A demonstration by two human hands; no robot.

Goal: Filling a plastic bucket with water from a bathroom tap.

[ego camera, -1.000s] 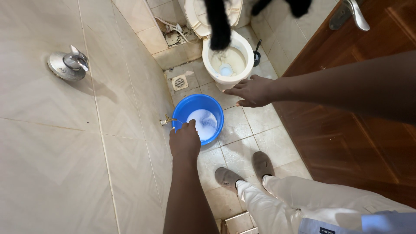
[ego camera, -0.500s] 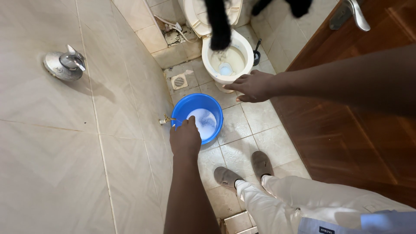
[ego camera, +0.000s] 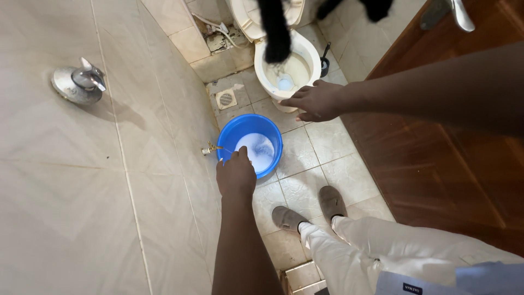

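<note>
Bucket (ego camera: 248, 143), blue and round, sits on the tiled floor (ego camera: 322, 169) just below a small brass tap (ego camera: 209, 148) on the wall, with foamy water inside. The left hand (ego camera: 236, 176) reaches toward the tap beside the bucket's near rim, fingers curled; whether it grips anything cannot be told. The right hand (ego camera: 316, 101) hovers loosely open, holding nothing, near the toilet (ego camera: 286, 68).

1 small dark rectangular label (ego camera: 412, 288) with pale lettering is seen on the light blue garment at the bottom right edge
</note>
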